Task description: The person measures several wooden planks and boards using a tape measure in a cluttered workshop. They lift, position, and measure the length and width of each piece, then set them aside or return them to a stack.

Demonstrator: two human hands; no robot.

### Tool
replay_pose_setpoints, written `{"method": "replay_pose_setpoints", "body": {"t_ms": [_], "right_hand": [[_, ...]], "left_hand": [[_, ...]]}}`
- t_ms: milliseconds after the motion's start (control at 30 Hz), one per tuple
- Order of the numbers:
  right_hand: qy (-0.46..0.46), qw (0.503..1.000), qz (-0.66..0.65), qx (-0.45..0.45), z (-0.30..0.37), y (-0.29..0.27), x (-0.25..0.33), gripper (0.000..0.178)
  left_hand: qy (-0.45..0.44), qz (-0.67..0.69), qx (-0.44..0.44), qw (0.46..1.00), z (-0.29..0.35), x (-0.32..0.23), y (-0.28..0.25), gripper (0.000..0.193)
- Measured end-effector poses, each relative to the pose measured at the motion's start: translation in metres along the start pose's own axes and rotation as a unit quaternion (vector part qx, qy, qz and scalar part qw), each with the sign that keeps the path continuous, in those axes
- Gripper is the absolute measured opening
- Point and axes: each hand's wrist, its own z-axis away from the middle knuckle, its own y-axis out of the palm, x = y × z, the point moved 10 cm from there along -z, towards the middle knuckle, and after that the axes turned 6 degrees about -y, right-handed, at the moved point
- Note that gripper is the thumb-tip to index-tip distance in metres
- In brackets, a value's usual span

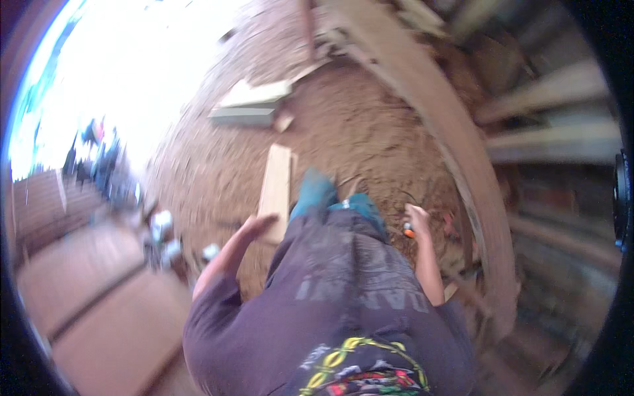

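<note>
My left hand point(255, 228) is at the near left edge of a pale wooden board point(276, 181), left of my legs. It seems closed on the board, part of it lying over the top face, though blur smears the fingers. Out to the right of my body, my right hand point(417, 218) is closed around a small tool with an orange part point(409, 230). A thin dark piece shows just above that hand; the tool's exact kind is too blurred to make out.
Brown, loose ground point(350, 112) surrounds my feet. Ahead to the left lies a stack of cut boards point(247, 105). A long wooden beam point(456, 125) runs along my right, with more timber point(555, 142) beyond it. Wide brown planks point(112, 317) are at the lower left.
</note>
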Motion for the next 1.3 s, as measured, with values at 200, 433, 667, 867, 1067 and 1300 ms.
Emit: {"method": "replay_pose_setpoints", "body": {"t_ms": [200,433,667,867,1067,1300], "right_hand": [[0.044,0.997,0.060,0.026,-0.023,-0.053,-0.034,0.036],[0.102,0.987,0.114,0.044,-0.008,-0.001,-0.008,0.043],[-0.055,0.977,0.189,0.085,-0.002,0.157,0.128,0.046],[-0.087,0.977,0.168,0.095,-0.005,0.233,0.191,0.056],[-0.015,0.993,0.117,-0.011,0.001,0.190,0.151,0.077],[0.087,0.993,-0.009,-0.075,0.039,0.153,0.015,0.064]], "left_hand": [[-0.056,0.381,0.042,0.922,-0.023,0.006,0.028,0.051],[-0.073,0.527,0.080,0.843,-0.135,-0.018,-0.038,0.046],[-0.003,0.612,0.030,0.791,-0.253,-0.094,-0.192,0.052],[-0.087,0.496,-0.062,0.862,-0.217,-0.188,-0.271,0.075],[0.101,0.303,-0.091,0.943,-0.205,-0.280,-0.206,0.101],[0.065,0.179,0.141,0.971,-0.204,-0.295,-0.026,0.084]]}}
